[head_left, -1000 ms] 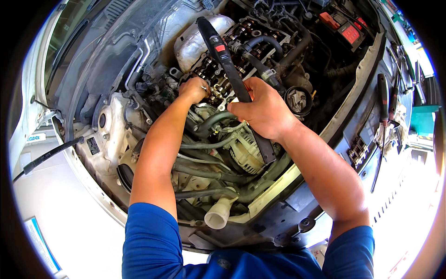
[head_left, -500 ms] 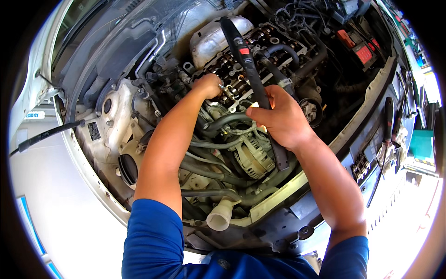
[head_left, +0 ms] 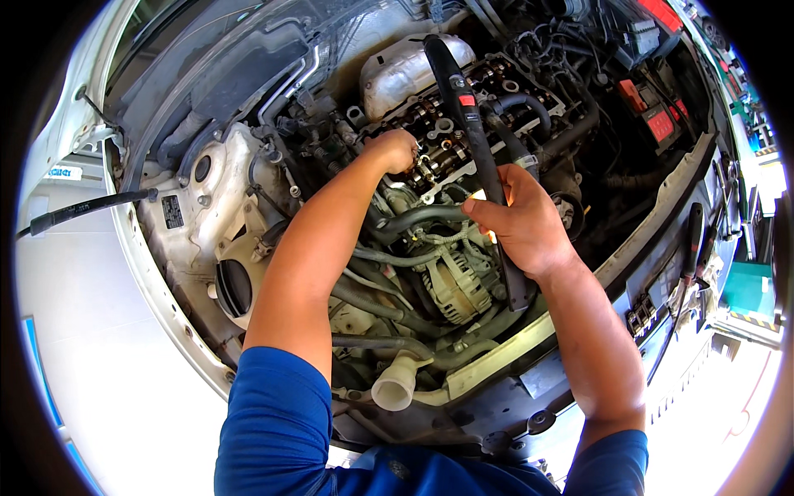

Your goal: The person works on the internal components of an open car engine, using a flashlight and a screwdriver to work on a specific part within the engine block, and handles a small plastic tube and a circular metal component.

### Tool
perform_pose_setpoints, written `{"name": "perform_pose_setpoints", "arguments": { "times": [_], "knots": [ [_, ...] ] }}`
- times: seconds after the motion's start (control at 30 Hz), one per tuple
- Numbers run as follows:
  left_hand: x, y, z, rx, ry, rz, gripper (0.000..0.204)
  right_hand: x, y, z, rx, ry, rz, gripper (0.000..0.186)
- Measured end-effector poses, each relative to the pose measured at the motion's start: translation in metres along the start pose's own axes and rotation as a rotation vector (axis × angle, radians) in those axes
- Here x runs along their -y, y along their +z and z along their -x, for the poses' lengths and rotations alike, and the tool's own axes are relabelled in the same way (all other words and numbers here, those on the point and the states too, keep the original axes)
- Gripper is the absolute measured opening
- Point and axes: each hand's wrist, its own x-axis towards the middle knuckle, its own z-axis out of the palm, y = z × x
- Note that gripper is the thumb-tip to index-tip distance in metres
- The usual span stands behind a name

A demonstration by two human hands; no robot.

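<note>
My right hand (head_left: pixel 525 219) grips a long black work light (head_left: pixel 467 116) with a red button, slanting over the engine. A bright glow shows beside my thumb. My left hand (head_left: pixel 393 152) is closed at the near left end of the uncovered cylinder head (head_left: pixel 442 128), where camshafts and metal caps are exposed. Its fingertips are hidden among the parts, and what they hold cannot be made out. A silver heat shield (head_left: pixel 405 78) lies behind the head. Below my hands are dark hoses (head_left: pixel 422 217) and the alternator (head_left: pixel 455 285).
A pale funnel-shaped neck (head_left: pixel 394 384) stands at the near edge of the bay. On the right front edge lie small metal caps (head_left: pixel 640 316) and a black-handled screwdriver (head_left: pixel 693 240). The battery (head_left: pixel 657 124) is at the far right. A prop strut (head_left: pixel 91 211) crosses the left side.
The whole view has shifted, so the engine sits a little farther right. Both hands stay at about the same places on the engine, the right one still holding the work light.
</note>
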Motion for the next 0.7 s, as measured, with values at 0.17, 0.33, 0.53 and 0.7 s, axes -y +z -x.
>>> {"name": "perform_pose_setpoints", "arguments": {
  "times": [0.17, 0.33, 0.53, 0.7],
  "knots": [
    [-0.002, -0.001, 0.003, -0.130, 0.050, -0.047, 0.023, -0.003, -0.001, 0.000, -0.007, -0.013, -0.001, 0.039],
    [-0.007, -0.003, 0.009, -0.178, 0.055, -0.018, 0.022, -0.003, -0.001, -0.001, -0.005, -0.020, -0.003, 0.038],
    [-0.008, -0.007, 0.013, -0.175, 0.117, -0.015, 0.028, -0.003, 0.000, -0.001, 0.000, -0.020, -0.019, 0.037],
    [-0.006, -0.005, 0.015, -0.210, 0.145, 0.020, 0.027, -0.003, -0.001, -0.001, 0.002, -0.017, -0.007, 0.037]
  ]
}}
